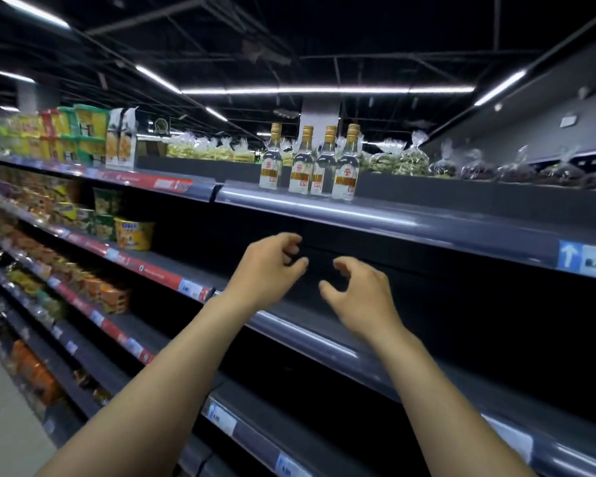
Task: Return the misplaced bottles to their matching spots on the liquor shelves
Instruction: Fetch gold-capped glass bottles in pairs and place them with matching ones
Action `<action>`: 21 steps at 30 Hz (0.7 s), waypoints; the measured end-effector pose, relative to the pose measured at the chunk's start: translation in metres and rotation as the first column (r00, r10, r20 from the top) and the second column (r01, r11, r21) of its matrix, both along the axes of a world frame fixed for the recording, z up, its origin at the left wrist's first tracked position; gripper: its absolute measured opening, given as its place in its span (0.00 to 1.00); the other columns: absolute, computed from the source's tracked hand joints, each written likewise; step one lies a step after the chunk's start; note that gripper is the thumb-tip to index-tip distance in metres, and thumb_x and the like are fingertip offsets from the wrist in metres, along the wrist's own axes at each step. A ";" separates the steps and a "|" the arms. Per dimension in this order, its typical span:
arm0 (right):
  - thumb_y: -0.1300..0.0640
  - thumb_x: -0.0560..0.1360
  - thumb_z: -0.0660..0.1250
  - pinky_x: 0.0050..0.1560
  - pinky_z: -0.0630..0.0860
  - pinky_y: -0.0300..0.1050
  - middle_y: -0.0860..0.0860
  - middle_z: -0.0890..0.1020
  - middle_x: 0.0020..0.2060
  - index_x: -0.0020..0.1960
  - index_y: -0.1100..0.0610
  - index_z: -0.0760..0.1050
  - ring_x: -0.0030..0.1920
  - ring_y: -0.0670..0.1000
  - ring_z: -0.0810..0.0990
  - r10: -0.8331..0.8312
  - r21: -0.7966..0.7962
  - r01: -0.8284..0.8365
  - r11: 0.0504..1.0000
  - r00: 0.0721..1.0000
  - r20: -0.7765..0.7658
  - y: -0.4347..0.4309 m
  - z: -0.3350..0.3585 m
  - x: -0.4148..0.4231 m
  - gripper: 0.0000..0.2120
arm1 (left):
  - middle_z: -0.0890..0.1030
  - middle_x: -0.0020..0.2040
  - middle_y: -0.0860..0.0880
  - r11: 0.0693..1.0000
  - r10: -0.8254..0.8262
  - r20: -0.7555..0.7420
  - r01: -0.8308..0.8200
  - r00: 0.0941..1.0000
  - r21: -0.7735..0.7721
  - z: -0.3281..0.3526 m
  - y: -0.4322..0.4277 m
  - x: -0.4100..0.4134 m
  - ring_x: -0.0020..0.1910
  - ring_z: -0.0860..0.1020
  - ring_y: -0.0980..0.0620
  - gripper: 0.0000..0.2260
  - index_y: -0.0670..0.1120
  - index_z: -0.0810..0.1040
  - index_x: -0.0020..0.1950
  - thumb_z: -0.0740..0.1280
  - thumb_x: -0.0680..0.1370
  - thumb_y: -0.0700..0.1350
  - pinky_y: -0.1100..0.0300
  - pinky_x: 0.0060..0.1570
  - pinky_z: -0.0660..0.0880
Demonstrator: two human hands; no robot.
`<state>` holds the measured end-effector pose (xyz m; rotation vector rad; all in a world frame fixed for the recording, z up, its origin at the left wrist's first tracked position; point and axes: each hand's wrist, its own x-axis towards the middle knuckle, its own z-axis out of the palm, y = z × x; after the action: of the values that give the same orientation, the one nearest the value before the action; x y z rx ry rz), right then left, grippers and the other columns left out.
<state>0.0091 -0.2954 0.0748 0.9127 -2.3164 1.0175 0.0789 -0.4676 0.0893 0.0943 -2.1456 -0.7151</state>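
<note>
Reaching upward in the head view, the left hand (272,266) and right hand (358,297) hover under the top shelf (427,218), near each other but apart, fingers loosely curled and holding nothing. Clear glass liquor bottles (303,166) with gold caps stand clustered at the shelf's front edge, toward the left end of its grey section, above the hands. Each stands upright, long axis vertical, cap up, label facing the aisle. They are probably full, fairly heavy, stiff, smooth and breakable; gripping round the labelled body, with the other hand under the base, seems safest
</note>
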 end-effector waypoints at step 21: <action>0.50 0.76 0.71 0.54 0.69 0.45 0.52 0.81 0.58 0.67 0.57 0.76 0.59 0.55 0.77 -0.334 -0.200 0.283 0.938 0.892 -0.305 -0.064 0.155 -0.095 0.22 | 0.76 0.70 0.50 0.982 -0.181 -0.202 0.164 0.962 -0.097 0.139 -0.066 -0.164 0.68 0.74 0.51 0.31 0.47 0.70 0.76 0.74 0.76 0.54 0.62 0.62 0.66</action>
<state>-0.0862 -0.3594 0.2300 0.5779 -1.9858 0.8157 -0.0846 -0.5337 0.2287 -0.2054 -1.9910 -0.7047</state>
